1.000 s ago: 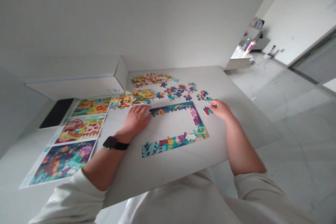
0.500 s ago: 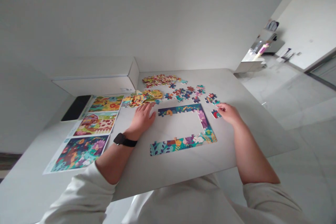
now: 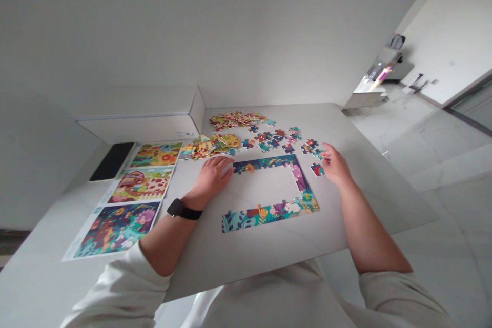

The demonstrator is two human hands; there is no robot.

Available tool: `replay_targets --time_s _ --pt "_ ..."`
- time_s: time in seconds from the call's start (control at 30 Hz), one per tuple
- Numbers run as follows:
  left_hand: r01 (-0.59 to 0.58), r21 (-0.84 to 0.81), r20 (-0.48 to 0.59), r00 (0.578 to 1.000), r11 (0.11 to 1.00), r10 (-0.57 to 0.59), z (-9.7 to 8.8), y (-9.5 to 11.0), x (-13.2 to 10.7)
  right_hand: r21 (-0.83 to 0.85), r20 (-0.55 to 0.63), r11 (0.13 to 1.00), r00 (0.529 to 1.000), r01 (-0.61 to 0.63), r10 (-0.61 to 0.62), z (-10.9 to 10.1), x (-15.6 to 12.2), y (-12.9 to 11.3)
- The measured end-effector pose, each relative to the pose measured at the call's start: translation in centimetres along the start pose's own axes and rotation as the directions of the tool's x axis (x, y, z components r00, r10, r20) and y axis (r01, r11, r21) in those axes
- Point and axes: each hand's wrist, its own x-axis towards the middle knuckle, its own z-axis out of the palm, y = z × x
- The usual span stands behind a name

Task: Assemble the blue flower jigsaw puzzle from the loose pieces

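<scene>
Currently the right hand (image 3: pixel 333 165), fingers loosely curled, touches a loose piece (image 3: pixel 317 154) beside the puzzle frame (image 3: pixel 269 210); pinch its edges while the flat, empty left hand (image 3: pixel 212 175) steadies that frame.

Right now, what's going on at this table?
A person's left hand lies flat at the top-left end of a half-built puzzle border on the table. The right hand touches loose pieces just right of the border; whether it grips one is unclear. A picture sheet lies further left.
</scene>
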Motion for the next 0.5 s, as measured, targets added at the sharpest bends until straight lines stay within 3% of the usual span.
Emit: replay_targets --time_s 0.13,0.33,0.5 --pt "-0.008 -0.013 -0.003 1.000 1.000 0.008 0.1 -0.2 0.0 -0.006 -0.046 0.999 0.998 0.050 -0.051 -0.5 0.2 -1.1" --pt "-0.022 -0.027 0.004 1.000 0.999 0.022 0.1 -0.6 -0.1 -0.184 0.163 0.981 0.986 0.055 -0.025 -1.7 1.8 -3.6" --pt "-0.021 -0.026 0.009 1.000 0.999 0.021 0.2 -1.1 0.0 -0.308 0.305 0.950 0.950 0.038 0.061 0.1 4.6 -7.1"
